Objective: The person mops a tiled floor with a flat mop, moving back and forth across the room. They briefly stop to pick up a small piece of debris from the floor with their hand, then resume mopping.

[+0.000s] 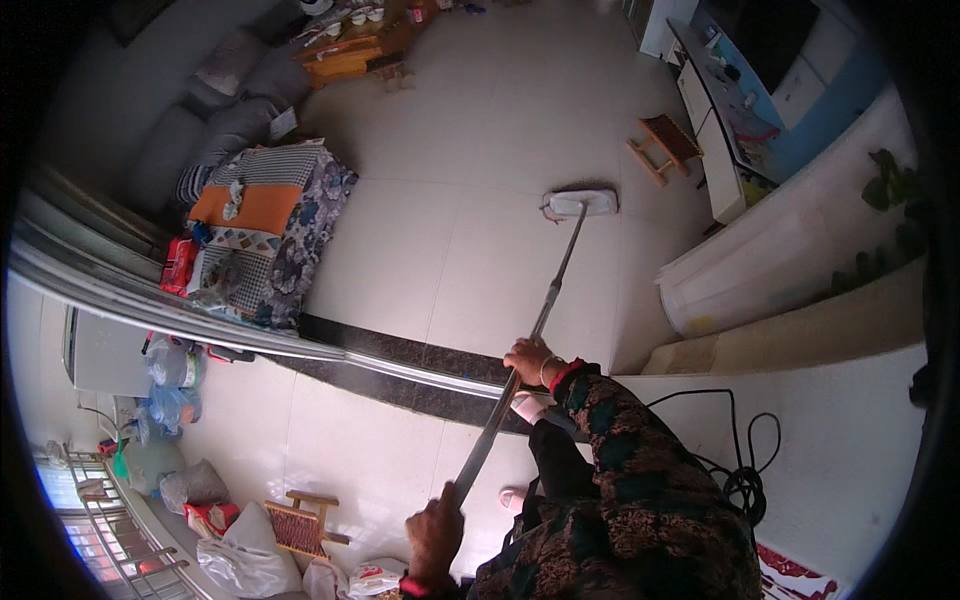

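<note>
A flat mop with a long metal pole (487, 442) slants from the bottom middle up towards the right. Around its top end, low in the picture, my left hand (436, 529) is closed. My right hand (531, 361), with a bracelet at the wrist, grips the pole farther down, above the dark threshold. The mop head (581, 202) carries a pale pad and lies flat on the light tiled floor (420, 240). Just below my right hand is a foot in a pink slipper (529, 406), beside the sliding-door track (420, 381).
A wooden folding stool (667, 146) stands right of the mop head, by a white cabinet (712, 135). A cloth-covered seat (300, 225) is at the left. Bags (247, 551) and another stool (300, 525) lie lower left. A black cable (744, 487) is coiled on the right.
</note>
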### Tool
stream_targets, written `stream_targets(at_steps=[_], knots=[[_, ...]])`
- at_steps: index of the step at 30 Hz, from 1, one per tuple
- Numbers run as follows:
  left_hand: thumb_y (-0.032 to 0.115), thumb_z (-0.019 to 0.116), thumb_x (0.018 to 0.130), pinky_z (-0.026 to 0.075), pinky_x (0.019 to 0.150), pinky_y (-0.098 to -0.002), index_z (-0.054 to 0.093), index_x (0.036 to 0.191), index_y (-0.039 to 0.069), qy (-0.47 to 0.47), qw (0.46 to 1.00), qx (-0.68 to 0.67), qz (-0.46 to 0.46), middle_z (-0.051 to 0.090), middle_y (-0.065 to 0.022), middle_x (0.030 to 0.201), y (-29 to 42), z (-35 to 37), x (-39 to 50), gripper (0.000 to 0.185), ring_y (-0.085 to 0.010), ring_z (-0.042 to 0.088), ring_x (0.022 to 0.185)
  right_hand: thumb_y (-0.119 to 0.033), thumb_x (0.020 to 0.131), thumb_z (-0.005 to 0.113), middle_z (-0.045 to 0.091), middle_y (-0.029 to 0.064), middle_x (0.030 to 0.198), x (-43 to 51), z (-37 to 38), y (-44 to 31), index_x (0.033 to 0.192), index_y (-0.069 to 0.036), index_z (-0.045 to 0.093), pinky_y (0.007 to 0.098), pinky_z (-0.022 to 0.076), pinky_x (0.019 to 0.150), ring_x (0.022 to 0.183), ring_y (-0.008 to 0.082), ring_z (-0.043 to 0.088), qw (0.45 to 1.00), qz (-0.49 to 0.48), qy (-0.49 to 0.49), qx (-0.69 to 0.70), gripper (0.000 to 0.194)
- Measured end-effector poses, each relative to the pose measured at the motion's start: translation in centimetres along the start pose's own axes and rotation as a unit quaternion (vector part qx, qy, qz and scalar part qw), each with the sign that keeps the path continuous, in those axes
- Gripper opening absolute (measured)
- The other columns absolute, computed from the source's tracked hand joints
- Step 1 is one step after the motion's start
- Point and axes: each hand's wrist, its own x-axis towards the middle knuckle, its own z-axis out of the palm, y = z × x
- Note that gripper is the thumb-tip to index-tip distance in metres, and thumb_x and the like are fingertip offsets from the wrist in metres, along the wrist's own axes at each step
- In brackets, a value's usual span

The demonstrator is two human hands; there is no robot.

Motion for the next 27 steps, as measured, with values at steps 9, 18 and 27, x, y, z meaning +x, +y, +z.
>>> stream_targets(at_steps=[9,18,27], knots=[[0.018,0.061,0.083,0.05,0.064,-0.0463,0.066,0.109,0.013,0.1,0.977,0.009,-0.19,0.066,-0.0116,0.081,-2.4,-10.0,-34.6,0.028,-0.0312,0.062,0.065,-0.019,0.073,0.064,0.056,-0.0022,0.094,-11.1,5.4,-25.5,0.09,-0.025,0.059,0.0534,0.0333,0.084,0.108,0.0237,0.049,0.947,-0.288,-0.086,0.112,0.018],[0.024,0.067,0.076,0.046,0.083,-0.0492,0.059,0.129,0.024,-0.106,0.827,0.01,-0.552,0.069,-0.0156,0.1,-0.2,-16.9,-45.1,0.053,-0.0361,0.064,0.092,-0.036,0.076,0.073,0.067,0.0039,0.077,-14.9,2.0,-38.1,0.092,-0.016,0.06,0.0513,0.0384,0.074,0.08,0.0244,0.067,0.884,-0.38,-0.214,0.169,0.029],[0.012,0.064,0.076,0.051,0.06,-0.0482,0.059,0.122,0.02,-0.051,0.98,0.003,-0.191,0.068,-0.0162,0.082,-3.5,-13.3,-23.7,0.047,-0.0346,0.067,0.068,-0.019,0.074,0.064,0.065,0.0113,0.07,-9.1,0.8,-20.0,0.077,-0.011,0.058,0.0512,0.0456,0.067,0.073,0.0331,0.066,0.973,-0.188,-0.028,0.13,0.01]])
